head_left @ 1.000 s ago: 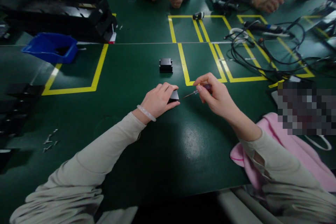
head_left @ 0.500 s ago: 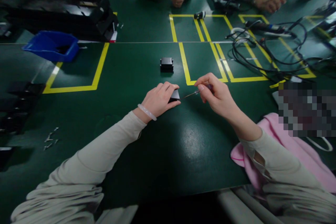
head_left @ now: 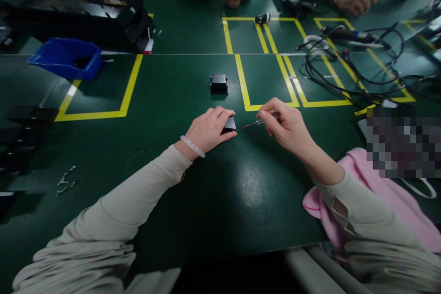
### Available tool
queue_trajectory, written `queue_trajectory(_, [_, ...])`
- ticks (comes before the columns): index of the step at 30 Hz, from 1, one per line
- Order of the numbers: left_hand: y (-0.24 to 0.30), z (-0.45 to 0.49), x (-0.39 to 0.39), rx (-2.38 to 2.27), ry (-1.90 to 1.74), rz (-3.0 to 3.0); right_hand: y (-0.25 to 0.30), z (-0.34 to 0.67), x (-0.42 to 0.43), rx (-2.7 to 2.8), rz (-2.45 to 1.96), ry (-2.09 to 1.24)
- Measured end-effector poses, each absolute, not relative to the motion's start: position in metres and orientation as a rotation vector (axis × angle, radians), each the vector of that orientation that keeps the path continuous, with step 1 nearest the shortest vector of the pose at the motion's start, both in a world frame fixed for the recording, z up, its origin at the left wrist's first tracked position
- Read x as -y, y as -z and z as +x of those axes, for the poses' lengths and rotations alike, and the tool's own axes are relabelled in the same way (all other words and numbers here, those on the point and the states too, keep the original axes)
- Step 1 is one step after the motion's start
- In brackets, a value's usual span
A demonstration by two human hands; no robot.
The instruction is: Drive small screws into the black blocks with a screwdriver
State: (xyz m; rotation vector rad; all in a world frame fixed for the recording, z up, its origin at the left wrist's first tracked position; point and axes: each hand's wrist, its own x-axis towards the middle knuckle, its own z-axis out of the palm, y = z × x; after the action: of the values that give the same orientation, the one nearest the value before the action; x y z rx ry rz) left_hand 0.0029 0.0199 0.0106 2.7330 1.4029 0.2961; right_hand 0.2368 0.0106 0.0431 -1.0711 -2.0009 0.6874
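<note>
My left hand (head_left: 209, 129) is closed over a small black box-shaped part (head_left: 229, 124) that rests on the green table (head_left: 179, 101); only its right end shows past my fingers. My right hand (head_left: 288, 125) pinches a thin screwdriver (head_left: 259, 121) with a dark handle. Its metal tip points left and sits just right of the part. A second small black box (head_left: 218, 83) stands alone on the table farther back.
A blue bin (head_left: 65, 59) and a long black tray (head_left: 79, 11) sit at the back left. Tangled black cables (head_left: 347, 71) lie at the right. A pink cloth (head_left: 372, 202) lies by my right arm. Small screws (head_left: 65, 179) lie at the left. Other people's hands work along the far edge.
The screwdriver tip has edged slightly nearer the part under my left hand. My left hand has stayed in place.
</note>
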Motion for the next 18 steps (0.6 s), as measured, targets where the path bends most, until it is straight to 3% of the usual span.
queue_trajectory(18, [-0.0109,0.0031,-0.0201,-1.403,-0.275,2.726,-0.0407,0.2332,-0.0095,1.944,-1.079,-0.644])
